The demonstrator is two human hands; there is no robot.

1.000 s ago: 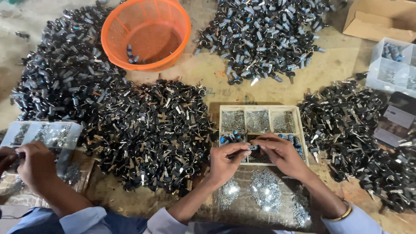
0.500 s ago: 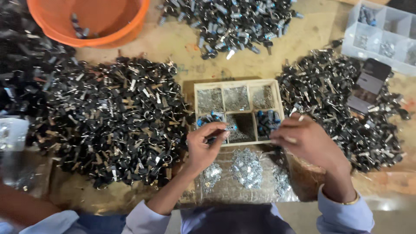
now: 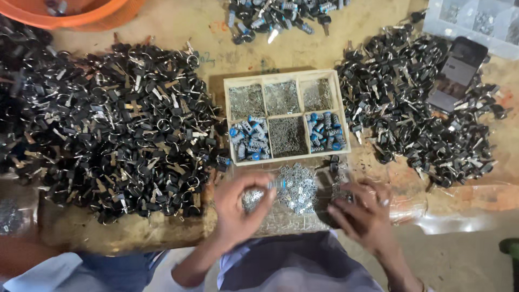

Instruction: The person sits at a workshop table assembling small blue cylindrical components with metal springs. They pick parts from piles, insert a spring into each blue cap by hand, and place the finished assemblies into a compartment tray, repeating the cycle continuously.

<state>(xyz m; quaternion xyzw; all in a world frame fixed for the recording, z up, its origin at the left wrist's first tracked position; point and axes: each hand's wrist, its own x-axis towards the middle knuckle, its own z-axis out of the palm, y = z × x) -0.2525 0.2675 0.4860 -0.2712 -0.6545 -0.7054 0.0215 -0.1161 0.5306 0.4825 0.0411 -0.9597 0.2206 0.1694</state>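
Note:
My left hand (image 3: 240, 208) is blurred and pinches a small blue-and-silver cylinder part (image 3: 277, 185) over a pile of small silver metal pieces (image 3: 296, 189). My right hand (image 3: 363, 213) rests on the clear plastic sheet (image 3: 432, 213) beside that pile; whether it holds anything is hidden. Just beyond both hands stands a wooden tray (image 3: 284, 74) with six compartments. Several hold silver pins, and two hold blue cylinder parts (image 3: 250, 141).
A big heap of black-headed keys (image 3: 113, 130) lies on the left and another heap of keys (image 3: 416, 116) on the right. A phone (image 3: 457, 73) lies on the right heap. An orange basket (image 3: 75, 13) sits top left, a clear box (image 3: 476, 19) top right.
Both hands pulled back from the tray toward my body. The left hand came away with a blue cylinder part. The view dropped closer to the table.

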